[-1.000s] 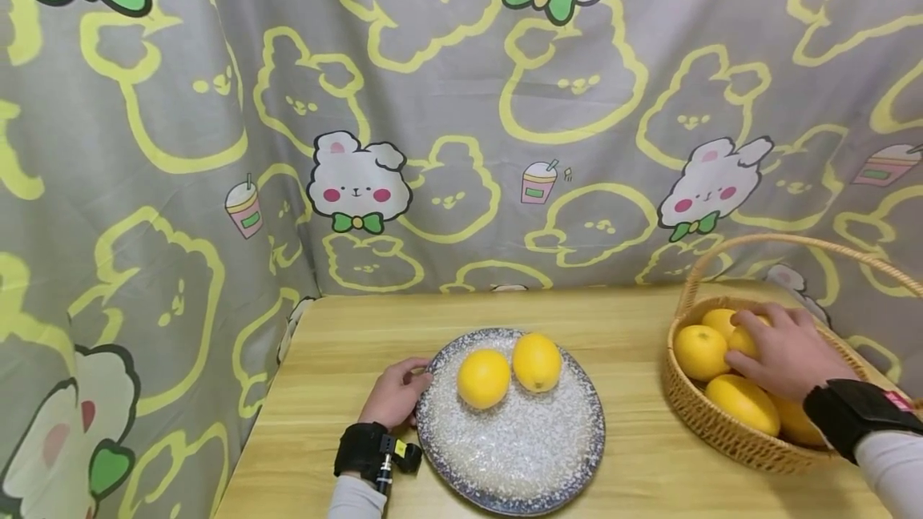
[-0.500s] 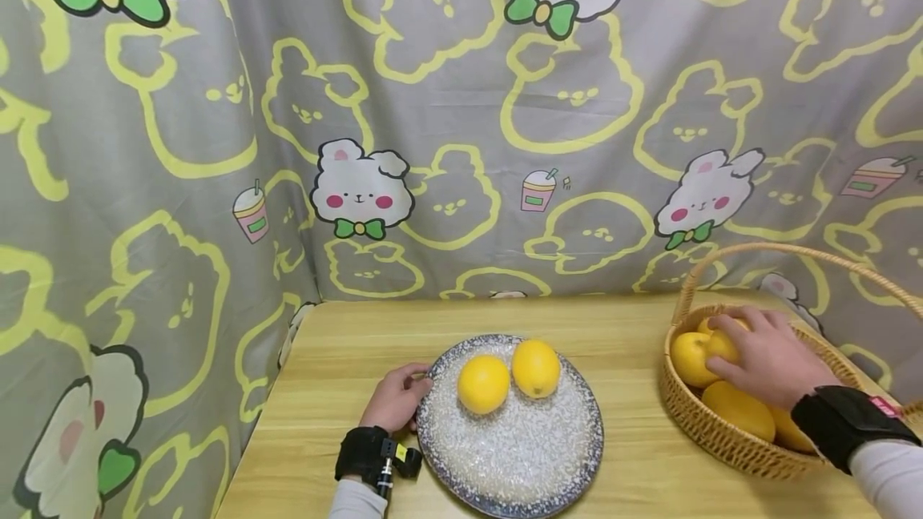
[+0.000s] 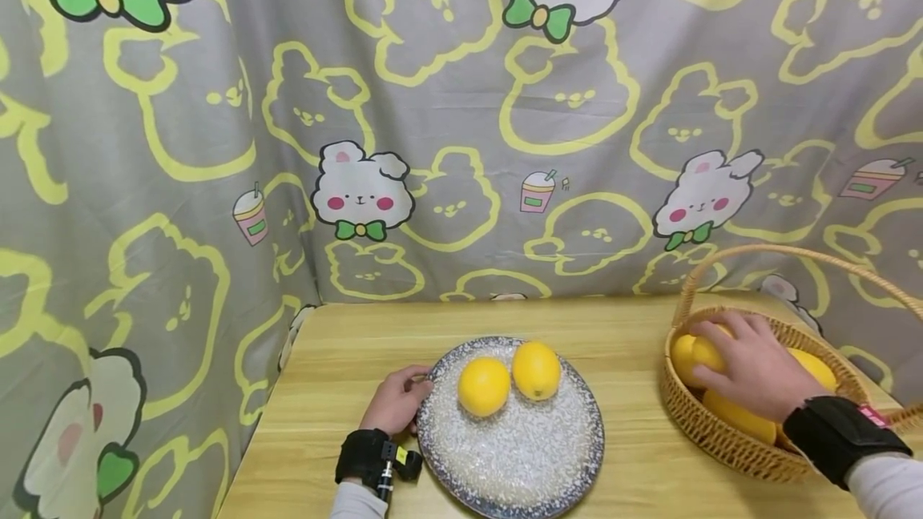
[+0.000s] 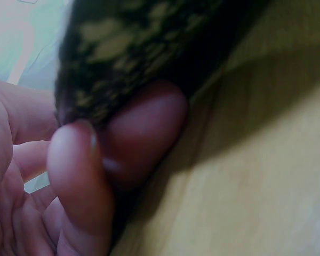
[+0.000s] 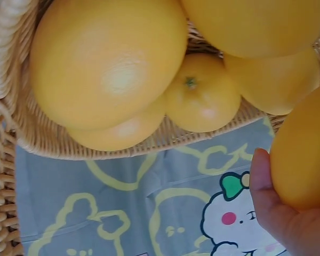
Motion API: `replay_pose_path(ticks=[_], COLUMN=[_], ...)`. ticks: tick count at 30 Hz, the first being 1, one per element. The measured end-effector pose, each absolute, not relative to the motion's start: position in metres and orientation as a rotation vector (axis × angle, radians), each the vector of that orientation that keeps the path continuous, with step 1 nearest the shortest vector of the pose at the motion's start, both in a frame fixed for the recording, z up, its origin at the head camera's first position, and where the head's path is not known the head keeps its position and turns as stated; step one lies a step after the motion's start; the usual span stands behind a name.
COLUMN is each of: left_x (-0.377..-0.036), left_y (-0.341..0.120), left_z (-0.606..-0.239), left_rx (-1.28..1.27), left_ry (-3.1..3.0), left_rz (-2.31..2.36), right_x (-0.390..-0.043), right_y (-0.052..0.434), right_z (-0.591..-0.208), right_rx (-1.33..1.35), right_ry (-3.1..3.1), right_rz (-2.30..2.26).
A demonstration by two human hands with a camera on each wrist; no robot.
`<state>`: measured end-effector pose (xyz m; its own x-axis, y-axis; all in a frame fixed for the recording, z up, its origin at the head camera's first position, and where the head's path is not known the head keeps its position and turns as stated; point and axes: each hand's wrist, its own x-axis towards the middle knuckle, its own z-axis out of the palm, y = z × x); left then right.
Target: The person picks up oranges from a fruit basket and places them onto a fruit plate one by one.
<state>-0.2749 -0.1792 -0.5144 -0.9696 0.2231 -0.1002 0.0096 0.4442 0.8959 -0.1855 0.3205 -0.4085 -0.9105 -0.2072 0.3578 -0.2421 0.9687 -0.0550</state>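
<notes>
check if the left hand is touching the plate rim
Touching. In the left wrist view, a fingertip presses up against the plate's dark speckled rim; the head view shows the left hand at that edge.

A grey curtain printed with yellow bear outlines and white bunnies fills the upper frame; below it, a light wooden table spans the bottom.

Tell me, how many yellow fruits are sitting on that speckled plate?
2. One fruit lies left of the other fruit, side by side on the far half of the plate. More fill the basket under the right hand, some probably hidden.
</notes>
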Motion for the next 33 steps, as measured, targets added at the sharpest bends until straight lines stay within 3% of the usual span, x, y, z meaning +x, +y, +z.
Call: replay_pose_path(ticks=[17,33], left_x=[-0.276,-0.278], left_y=[-0.181,-0.18], left_z=[-0.516,-0.519], left_rx=[0.241,0.225], left_ry=[2.483,2.492], left_rz=[1.556,1.554], right_x=[-0.185,-0.188], right_y=[0.264,0.208], right_z=[-0.405,-0.431], right_rx=[0.426,0.586], right_ry=[-2.7,-2.732], right_rz=[0.127,0.155])
